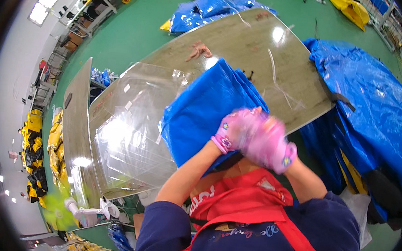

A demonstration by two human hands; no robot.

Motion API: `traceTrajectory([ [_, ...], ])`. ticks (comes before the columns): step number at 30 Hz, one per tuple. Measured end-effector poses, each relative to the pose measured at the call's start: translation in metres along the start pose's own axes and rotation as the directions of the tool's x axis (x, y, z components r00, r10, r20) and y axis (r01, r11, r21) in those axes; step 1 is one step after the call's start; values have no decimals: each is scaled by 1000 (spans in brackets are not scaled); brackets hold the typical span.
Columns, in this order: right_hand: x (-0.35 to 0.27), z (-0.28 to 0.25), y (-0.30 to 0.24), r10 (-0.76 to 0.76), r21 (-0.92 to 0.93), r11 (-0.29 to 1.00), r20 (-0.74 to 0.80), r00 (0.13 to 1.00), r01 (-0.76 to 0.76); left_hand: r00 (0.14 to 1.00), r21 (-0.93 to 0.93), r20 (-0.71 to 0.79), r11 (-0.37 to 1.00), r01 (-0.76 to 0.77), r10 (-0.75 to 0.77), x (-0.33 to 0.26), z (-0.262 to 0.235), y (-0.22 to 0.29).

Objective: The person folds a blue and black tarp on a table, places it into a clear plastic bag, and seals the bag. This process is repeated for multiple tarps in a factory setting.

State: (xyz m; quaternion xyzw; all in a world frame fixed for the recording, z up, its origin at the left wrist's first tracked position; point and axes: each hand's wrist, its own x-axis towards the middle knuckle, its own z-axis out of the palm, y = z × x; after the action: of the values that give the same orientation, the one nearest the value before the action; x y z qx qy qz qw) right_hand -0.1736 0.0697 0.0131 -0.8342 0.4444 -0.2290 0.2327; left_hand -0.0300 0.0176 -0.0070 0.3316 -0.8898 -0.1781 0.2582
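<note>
Gloves blur together: I see my left hand (235, 128) pressed against my right hand (270, 145) above the blue sheet (202, 111), grip impossible to tell.

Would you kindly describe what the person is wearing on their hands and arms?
Both hands wear pink knit gloves with small flower patterns: the left hand and the right hand, which is motion-blurred. The forearms are bare. Dark navy sleeves cover the upper arms, worn under a red apron.
</note>
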Motion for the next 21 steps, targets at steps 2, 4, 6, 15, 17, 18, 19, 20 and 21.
traceTrajectory([
  [2,28,-61,-16,457,-66,863,-321,830,-501,997,-204,-70,979,19,-34,-3,-21,9],
  [4,24,-46,8,594,-75,791,-138,792,-607,995,-141,77,987,80,-70,-12,-39,-4],
  [6,19,-42,23,622,61,781,13,783,-621,996,397,-54,916,-48,76,-4,-73,-15],
  [15,-24,-1,40,469,780,531,55,881,-331,927,497,20,808,315,-373,3,-96,-59],
  [17,-30,13,41,567,596,703,-141,812,-388,905,599,75,745,294,-418,0,-72,-71],
  [18,-27,3,32,394,143,917,-472,789,-372,858,645,99,690,330,-503,4,-64,-65],
  [19,-22,-7,20,214,-137,918,-618,756,-372,832,643,123,682,348,-541,6,-62,-66],
  [20,-28,4,16,36,-304,934,-444,895,-189,823,615,147,702,359,-550,3,-62,-69],
  [21,-32,14,17,-136,-432,902,-233,963,22,817,588,168,721,365,-551,7,-63,-69],
])
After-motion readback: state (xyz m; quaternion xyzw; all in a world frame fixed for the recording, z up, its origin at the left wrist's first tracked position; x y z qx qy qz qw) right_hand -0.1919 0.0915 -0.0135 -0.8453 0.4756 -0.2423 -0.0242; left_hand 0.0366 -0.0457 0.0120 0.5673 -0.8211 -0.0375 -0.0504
